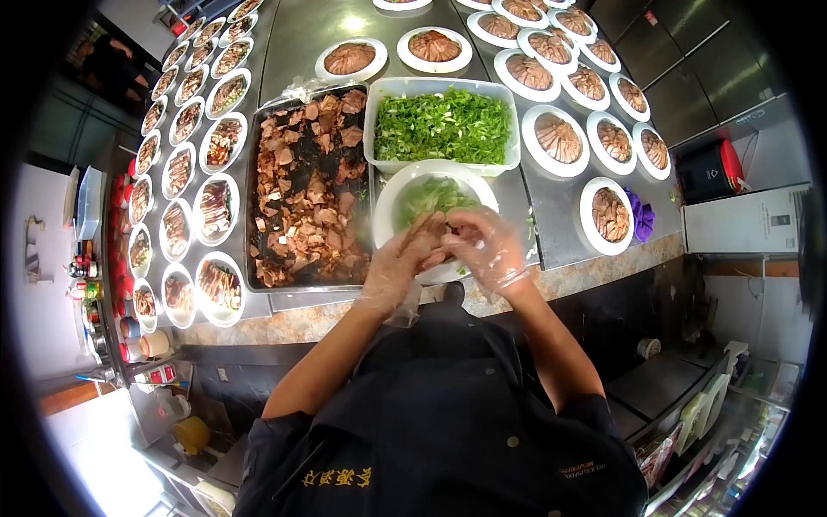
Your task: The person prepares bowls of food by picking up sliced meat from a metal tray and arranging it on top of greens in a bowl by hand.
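Note:
Both of my hands wear clear plastic gloves and meet over the near half of a white plate [389, 203] with chopped greens [428, 196] on it. My left hand [398, 265] is closed around slices of cooked meat [426, 237]. My right hand [489, 252] has its fingers curled in against the same meat, pinching it from the other side. The fingers hide part of the meat and the plate's near side. Left of the plate lies a dark tray [312, 277] of cut brown meat [323, 220]. Behind the plate is a clear tub [514, 155] full of chopped greens [444, 127].
Oval plates [219, 289] of sliced food stand in rows at the left. Round plates [606, 215] of fanned meat fill the right and back. A purple cloth-like item [642, 215] sits by the right edge. The counter's stone-patterned front edge [284, 326] runs before me.

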